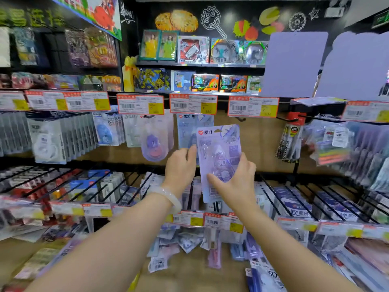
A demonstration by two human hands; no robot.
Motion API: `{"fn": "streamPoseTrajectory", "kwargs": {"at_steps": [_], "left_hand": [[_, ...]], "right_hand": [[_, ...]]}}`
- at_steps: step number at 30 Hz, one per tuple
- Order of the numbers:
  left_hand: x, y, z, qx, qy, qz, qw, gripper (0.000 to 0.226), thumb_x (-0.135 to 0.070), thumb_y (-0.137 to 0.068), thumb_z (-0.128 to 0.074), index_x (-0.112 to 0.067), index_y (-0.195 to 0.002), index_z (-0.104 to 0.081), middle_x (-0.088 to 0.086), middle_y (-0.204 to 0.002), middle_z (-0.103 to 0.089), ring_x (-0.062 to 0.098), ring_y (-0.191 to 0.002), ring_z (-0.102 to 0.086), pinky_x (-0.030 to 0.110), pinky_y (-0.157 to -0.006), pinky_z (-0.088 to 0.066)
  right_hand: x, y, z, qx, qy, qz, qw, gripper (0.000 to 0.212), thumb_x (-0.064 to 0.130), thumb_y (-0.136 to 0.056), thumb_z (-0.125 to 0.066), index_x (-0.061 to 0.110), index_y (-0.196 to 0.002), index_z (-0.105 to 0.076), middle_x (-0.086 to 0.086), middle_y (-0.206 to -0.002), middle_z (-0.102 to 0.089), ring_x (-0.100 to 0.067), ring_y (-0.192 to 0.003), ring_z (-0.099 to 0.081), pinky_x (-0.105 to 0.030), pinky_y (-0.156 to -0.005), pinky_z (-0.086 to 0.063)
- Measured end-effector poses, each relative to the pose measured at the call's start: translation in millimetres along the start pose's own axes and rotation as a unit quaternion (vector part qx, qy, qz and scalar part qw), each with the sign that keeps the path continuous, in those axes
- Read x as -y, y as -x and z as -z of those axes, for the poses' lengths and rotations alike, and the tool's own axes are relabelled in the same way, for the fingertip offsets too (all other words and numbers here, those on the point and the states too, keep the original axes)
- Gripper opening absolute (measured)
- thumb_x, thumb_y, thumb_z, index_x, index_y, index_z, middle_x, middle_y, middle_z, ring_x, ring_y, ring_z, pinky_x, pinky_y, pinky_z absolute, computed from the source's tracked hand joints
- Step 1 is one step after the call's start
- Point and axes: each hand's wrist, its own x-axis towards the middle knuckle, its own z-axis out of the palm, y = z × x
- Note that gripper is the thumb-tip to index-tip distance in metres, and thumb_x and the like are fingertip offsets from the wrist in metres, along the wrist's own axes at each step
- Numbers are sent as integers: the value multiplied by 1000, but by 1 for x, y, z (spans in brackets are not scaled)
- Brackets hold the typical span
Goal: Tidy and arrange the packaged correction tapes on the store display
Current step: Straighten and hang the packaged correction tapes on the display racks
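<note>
Now both hands — right hand (235, 182) pinching the correction tape pack (219, 161), left hand (181, 167) fingers touching its edge — are holding it before the hook (239, 118), probably needing its hole lined up.

My arms are bare to the elbow, no sleeves showing. On my left wrist sits a pale, milky-white, smooth, rounded translucent bangle (168, 196).

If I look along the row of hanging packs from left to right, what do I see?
White correction tape packs → blue correction tape pack → purple-and-red correction tape pack → left hand → shark correction tape pack → right hand → pens pack.
</note>
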Motion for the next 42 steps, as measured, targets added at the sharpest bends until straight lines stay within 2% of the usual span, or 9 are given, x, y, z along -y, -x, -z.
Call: {"fn": "streamPoseTrajectory", "kwargs": {"at_steps": [2, 4, 6, 10, 14, 29, 33, 37, 42], "left_hand": [[0, 18, 9, 8, 76, -1, 997, 34, -32, -98, -44, -9, -77, -57, -1, -70, -56, 16, -69, -50, 23, -56, -34], [5, 31, 15, -2, 109, -17, 994, 17, -27, -95, -53, -13, -90, -61, -7, -75, -59, 8, -69, -53, 12, -59, -39], [10, 36, 20, -24, 121, -21, 992, 10, -20, -91, -60, -12, -97, -62, -3, -79, -63, 11, -70, -56, 12, -61, -41], [7, 33, 36, -63, 128, -26, 989, 11, -13, -91, -60, -11, -102, -62, -9, -64, -51, -1, -55, -49, 6, -53, -37], [1, 26, 47, -65, 144, -30, 987, 31, -8, -91, -57, -23, -119, -56, -9, -65, -52, -4, -57, -52, 3, -57, -40], [10, 0, 32, -63, 107, -42, 991, 37, -12, -93, -55, -15, -129, -54, -12, -67, -52, 1, -63, -50, 6, -61, -39], [20, 1, 25, -94, 111, -42, 988, 38, -14, -93, -56, -16, -131, -53, -14, -68, -51, 2, -65, -50, 23, -70, -42], [27, -3, 21, -92, 112, -5, 989, 46, -15, -94, -55, -16, -138, -45, -14, -72, -51, 13, -76, -53, 27, -80, -44], [31, -19, 12, -31, 53, -7, 998, 55, -9, -92, -50, -22, -144, -36, 7, -102, -66, 25, -97, -61, 31, -84, -47]], "right_hand": [[12, 2, -6, -6, -9, 5, 1000, 103, 32, -72, -78, 5, -148, -14, -10, -136, -27, -22, -131, -27, -21, -103, -24], [23, 6, -14, -15, -12, 13, 1000, 104, 33, -71, -79, 3, -147, -14, -11, -134, -28, -24, -130, -29, -24, -105, -26], [34, 9, -22, -27, -5, 27, 999, 105, 33, -71, -80, 1, -147, -14, -13, -133, -30, -26, -128, -32, -25, -105, -28], [52, 10, -32, -32, 1, 40, 999, 107, 36, -72, -78, 8, -149, -9, -11, -131, -29, -24, -126, -33, -25, -101, -30], [63, 4, -37, -36, 2, 43, 998, 106, 41, -73, -76, 16, -149, -7, -8, -127, -28, -25, -119, -38, -32, -96, -40], [51, -11, -38, -12, 26, 51, 998, 109, 36, -75, -77, 14, -150, 0, -6, -119, -26, -23, -109, -41, -26, -87, -39], [47, -13, -43, -10, 39, 68, 997, 108, 37, -76, -75, 13, -150, -1, 0, -110, -20, -23, -107, -41, -25, -83, -38], [41, -18, -52, 3, 36, 54, 998, 107, 39, -77, -74, 16, -151, 0, 3, -107, -17, -21, -105, -43, -29, -83, -43], [29, -35, -57, 21, 60, 43, 997, 106, 43, -79, -70, 25, -150, 7, 3, -107, -17, -23, -102, -45, -37, -81, -50]]}}
